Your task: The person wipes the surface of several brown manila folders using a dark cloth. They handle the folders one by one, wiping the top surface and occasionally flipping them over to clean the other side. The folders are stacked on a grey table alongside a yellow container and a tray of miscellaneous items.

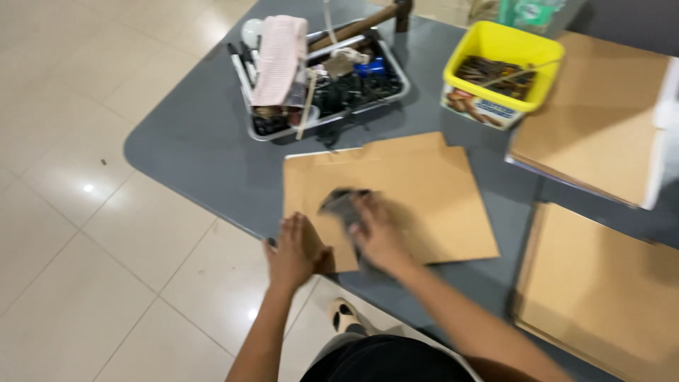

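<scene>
The setting looks like a small craft or packing workspace set up in a home-like room rather than a factory. A grey table (205, 155) with rounded corners stands on a glossy cream tiled floor (78, 233). On it sit a metal tray (398, 88) crammed with markers, clips and a hammer (368, 21) (its wooden handle jutting out), a yellow plastic tub (503, 44) of small dark parts, and stacks of flat brown cardboard sheets (601, 290).

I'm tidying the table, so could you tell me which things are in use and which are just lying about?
In use: left hand pressing the cardboard sheet; right hand on a blurred dark object.
Lying about: metal tray, hammer, yellow tub, cardboard stacks.
</scene>
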